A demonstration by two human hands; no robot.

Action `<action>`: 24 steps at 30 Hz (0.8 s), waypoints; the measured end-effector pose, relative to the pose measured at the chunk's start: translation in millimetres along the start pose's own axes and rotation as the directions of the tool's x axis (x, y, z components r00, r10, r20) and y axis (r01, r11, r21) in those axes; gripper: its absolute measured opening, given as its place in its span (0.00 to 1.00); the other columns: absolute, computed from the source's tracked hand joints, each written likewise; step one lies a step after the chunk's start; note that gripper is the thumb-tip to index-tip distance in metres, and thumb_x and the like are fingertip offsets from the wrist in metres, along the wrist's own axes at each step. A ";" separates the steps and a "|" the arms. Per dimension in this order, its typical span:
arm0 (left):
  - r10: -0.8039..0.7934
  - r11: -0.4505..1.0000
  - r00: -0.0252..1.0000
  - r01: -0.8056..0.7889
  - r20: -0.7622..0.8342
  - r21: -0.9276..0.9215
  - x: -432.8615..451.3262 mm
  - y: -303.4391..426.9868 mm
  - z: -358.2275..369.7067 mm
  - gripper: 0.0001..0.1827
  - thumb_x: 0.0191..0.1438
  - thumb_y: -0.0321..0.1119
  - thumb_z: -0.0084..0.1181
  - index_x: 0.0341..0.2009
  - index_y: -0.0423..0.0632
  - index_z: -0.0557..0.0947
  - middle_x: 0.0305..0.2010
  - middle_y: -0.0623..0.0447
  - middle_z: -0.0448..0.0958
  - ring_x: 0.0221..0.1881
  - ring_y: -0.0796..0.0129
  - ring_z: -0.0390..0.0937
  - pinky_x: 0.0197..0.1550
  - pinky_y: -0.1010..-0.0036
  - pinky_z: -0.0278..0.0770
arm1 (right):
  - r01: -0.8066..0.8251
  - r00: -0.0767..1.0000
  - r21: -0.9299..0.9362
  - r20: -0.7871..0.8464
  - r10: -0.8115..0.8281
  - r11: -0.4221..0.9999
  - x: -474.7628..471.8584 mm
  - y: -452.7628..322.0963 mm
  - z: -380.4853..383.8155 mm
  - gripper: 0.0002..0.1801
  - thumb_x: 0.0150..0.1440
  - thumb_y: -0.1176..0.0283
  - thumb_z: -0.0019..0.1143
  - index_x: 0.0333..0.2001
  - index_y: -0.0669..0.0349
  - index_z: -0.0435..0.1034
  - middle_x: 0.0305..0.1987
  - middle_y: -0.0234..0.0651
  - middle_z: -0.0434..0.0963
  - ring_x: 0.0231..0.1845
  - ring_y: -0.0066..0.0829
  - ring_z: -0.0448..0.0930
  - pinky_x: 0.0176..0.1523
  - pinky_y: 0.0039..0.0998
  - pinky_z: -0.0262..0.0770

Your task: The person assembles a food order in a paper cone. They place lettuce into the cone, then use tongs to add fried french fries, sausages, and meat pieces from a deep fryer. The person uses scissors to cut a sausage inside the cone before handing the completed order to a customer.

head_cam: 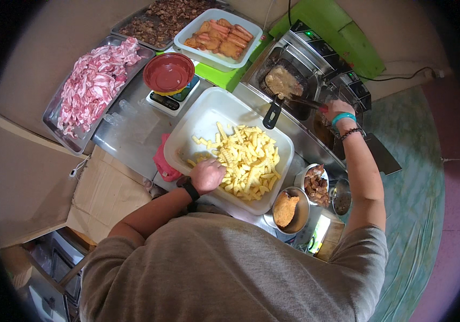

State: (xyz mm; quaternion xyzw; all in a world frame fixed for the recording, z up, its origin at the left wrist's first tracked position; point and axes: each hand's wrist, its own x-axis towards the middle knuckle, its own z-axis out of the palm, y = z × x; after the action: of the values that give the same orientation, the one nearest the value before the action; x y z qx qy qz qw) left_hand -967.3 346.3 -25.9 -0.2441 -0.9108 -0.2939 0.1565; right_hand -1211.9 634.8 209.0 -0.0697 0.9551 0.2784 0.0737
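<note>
My left hand (pixel 208 175) is down at the near left of a white plastic tub (pixel 206 105), touching the pale crinkle-cut fries (pixel 251 159) heaped in it. Its fingertips are hidden, so I cannot tell whether it grips any fries. Over the deep fryer (pixel 300 143), my right hand (pixel 339 110) grips a long dark cooking utensil (pixel 309 102) with red at the grip, possibly tongs. The utensil's far end reaches the fryer basket (pixel 273 114), where a battered piece (pixel 281 80) sits in bubbling oil.
Raw sliced meat fills a steel tray (pixel 139 64) at left. A red bowl (pixel 168 73) stands on a kitchen scale (pixel 164 102). Behind is a tub (pixel 189 51) of sausages and fried pieces. A steel bowl (pixel 303 217) with a fried cutlet and a bowl (pixel 300 177) of browned meat stand near right.
</note>
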 end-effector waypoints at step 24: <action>-0.018 1.000 1.000 0.018 0.016 0.001 -0.3 2.2 -4.3 0.05 0.41 0.31 0.49 0.18 0.47 0.73 0.20 0.52 0.70 0.29 0.62 0.70 0.33 0.68 0.69 | 0.006 0.985 0.400 0.154 -0.074 0.917 17.6 38.7 20.7 0.24 0.42 0.58 0.60 0.42 0.58 0.72 0.30 0.40 0.77 0.33 0.32 0.77 0.38 0.30 0.72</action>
State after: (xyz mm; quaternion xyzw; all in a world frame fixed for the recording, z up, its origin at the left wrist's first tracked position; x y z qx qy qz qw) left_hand -965.2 345.0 -21.6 -0.2379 -0.9144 -0.2929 0.1469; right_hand -1233.8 676.7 208.8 -0.0495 0.9805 0.0819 0.1714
